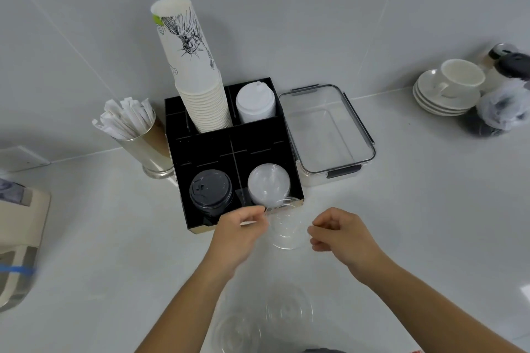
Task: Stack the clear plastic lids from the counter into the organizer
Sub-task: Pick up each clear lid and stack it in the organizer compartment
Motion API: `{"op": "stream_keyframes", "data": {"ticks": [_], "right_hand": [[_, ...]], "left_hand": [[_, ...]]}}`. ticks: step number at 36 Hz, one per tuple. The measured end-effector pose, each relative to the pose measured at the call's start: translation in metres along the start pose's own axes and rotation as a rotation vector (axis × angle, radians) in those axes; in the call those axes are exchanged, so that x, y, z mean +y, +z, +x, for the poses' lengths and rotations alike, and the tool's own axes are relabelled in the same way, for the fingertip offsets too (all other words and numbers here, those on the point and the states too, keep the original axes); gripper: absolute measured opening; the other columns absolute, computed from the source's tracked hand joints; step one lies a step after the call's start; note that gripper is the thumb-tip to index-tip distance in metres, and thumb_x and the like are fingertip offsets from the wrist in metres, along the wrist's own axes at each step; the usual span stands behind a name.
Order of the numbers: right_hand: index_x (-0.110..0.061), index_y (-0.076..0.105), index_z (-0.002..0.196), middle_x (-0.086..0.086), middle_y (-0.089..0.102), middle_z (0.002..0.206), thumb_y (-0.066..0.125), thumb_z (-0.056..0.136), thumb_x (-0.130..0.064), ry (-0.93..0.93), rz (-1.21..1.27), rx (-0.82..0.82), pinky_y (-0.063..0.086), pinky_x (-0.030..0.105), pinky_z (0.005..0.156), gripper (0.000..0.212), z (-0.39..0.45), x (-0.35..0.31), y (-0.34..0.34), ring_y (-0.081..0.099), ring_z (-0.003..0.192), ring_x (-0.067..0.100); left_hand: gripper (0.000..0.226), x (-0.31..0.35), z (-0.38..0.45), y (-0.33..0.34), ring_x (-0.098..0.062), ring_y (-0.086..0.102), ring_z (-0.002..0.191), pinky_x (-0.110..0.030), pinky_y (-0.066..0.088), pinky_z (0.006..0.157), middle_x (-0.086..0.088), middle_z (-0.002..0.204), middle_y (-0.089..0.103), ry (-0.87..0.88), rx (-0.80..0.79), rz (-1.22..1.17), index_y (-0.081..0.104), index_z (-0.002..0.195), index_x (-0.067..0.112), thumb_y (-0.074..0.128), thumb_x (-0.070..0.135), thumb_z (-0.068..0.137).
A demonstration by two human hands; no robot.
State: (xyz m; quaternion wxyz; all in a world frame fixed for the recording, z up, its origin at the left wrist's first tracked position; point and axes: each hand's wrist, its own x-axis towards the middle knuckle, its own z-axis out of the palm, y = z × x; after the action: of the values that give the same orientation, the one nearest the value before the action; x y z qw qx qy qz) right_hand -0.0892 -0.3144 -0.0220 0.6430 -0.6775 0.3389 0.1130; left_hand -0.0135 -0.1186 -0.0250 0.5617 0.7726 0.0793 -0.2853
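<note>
A clear plastic lid (284, 228) hangs just in front of the black organizer (198, 149), pinched at its left edge by my left hand (239, 231). My right hand (339, 233) is curled beside the lid's right edge; whether it touches the lid is unclear. A stack of clear lids (268, 185) fills the organizer's front right compartment. Two more clear lids lie on the counter near me, one (288, 309) to the right and another (236, 334) to the left.
Black lids (210, 193) fill the front left compartment, paper cups (200, 86) and white lids (255, 103) the back ones. A clear storage box (327, 135) stands right of the organizer, a straw holder (137, 132) left. A cup on saucers (450, 86) sits far right.
</note>
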Motion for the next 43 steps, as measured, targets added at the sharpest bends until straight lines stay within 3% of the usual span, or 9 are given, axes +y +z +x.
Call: {"op": "stream_keyframes", "data": {"ticks": [3,10,15,20,24,27,33,37,43], "right_hand": [[-0.004,0.065,0.078,0.010,0.067,0.068,0.074,0.080,0.000,-0.014,0.054,0.002,0.062,0.042,0.079,0.010,0.007,-0.010,0.006,0.069,0.060,0.021],[-0.009,0.065,0.087,0.010,0.066,0.073,0.072,0.081,0.001,-0.021,0.138,0.019,0.061,0.044,0.083,0.014,0.024,-0.030,0.019,0.066,0.064,0.024],[-0.016,0.067,0.098,0.012,0.072,0.081,0.071,0.082,-0.004,-0.028,0.127,0.032,0.062,0.036,0.081,0.020,0.033,-0.037,0.028,0.070,0.065,0.022],[-0.024,0.065,0.105,0.009,0.076,0.083,0.068,0.085,-0.007,-0.056,0.110,0.071,0.057,0.030,0.076,0.027,0.043,-0.037,0.037,0.075,0.073,0.027],[-0.025,0.065,0.101,0.006,0.075,0.080,0.065,0.086,-0.006,-0.071,0.111,0.078,0.057,0.027,0.072,0.024,0.049,-0.036,0.042,0.073,0.069,0.020],[-0.023,0.067,0.103,0.000,0.071,0.072,0.064,0.086,-0.007,-0.092,0.045,0.088,0.052,0.025,0.068,0.024,0.053,-0.034,0.042,0.067,0.065,0.013],[-0.025,0.074,0.103,-0.008,0.068,0.081,0.062,0.089,-0.015,-0.115,-0.030,0.099,0.041,0.014,0.057,0.021,0.057,-0.029,0.042,0.057,0.066,0.007],[-0.023,0.075,0.094,0.001,0.070,0.083,0.059,0.090,-0.014,-0.133,-0.050,0.088,0.045,0.017,0.061,0.019,0.057,-0.026,0.042,0.056,0.069,0.011],[-0.016,0.072,0.084,0.001,0.050,0.069,0.056,0.091,-0.016,-0.131,-0.078,0.050,0.037,0.023,0.058,0.017,0.061,-0.021,0.045,0.040,0.063,0.013]], "left_hand": [[0.031,0.010,0.006,-0.006,-0.011,0.064,0.087,-0.023,0.049,0.082,0.002,0.105,0.072,0.052,0.031,0.045,0.072,0.118,0.017,0.072,0.015,0.087],[0.025,0.038,0.025,-0.015,-0.003,0.064,0.081,-0.015,0.050,0.070,0.010,0.096,0.069,0.163,0.064,0.205,0.073,0.111,0.023,0.072,0.016,0.087],[0.042,0.049,0.042,-0.020,-0.001,0.062,0.078,-0.019,0.050,0.069,0.007,0.119,0.068,0.190,0.029,0.362,0.066,0.128,0.020,0.071,0.023,0.087],[0.047,0.051,0.059,-0.018,-0.012,0.062,0.117,-0.028,0.050,0.095,0.004,0.131,0.060,0.242,-0.036,0.550,0.064,0.132,0.017,0.072,0.027,0.086],[0.025,0.060,0.068,-0.013,-0.025,0.065,0.090,-0.043,0.056,0.082,-0.012,0.094,0.067,0.308,-0.063,0.674,0.069,0.092,0.005,0.070,0.027,0.079],[0.032,0.064,0.072,-0.012,-0.015,0.042,0.060,-0.031,0.039,0.059,-0.001,0.061,0.042,0.335,-0.078,0.697,0.045,0.063,0.006,0.070,0.022,0.076],[0.034,0.065,0.083,-0.008,-0.012,0.041,0.062,-0.027,0.034,0.057,-0.001,0.067,0.042,0.352,-0.100,0.739,0.042,0.063,0.010,0.070,0.023,0.077],[0.031,0.062,0.091,-0.006,-0.017,0.048,0.068,-0.031,0.040,0.058,-0.009,0.073,0.051,0.332,-0.136,0.750,0.051,0.070,0.000,0.072,0.023,0.074],[0.034,0.061,0.099,-0.002,-0.030,0.067,0.082,-0.046,0.058,0.069,-0.006,0.087,0.061,0.313,-0.184,0.867,0.054,0.070,0.018,0.071,0.044,0.056]]}}
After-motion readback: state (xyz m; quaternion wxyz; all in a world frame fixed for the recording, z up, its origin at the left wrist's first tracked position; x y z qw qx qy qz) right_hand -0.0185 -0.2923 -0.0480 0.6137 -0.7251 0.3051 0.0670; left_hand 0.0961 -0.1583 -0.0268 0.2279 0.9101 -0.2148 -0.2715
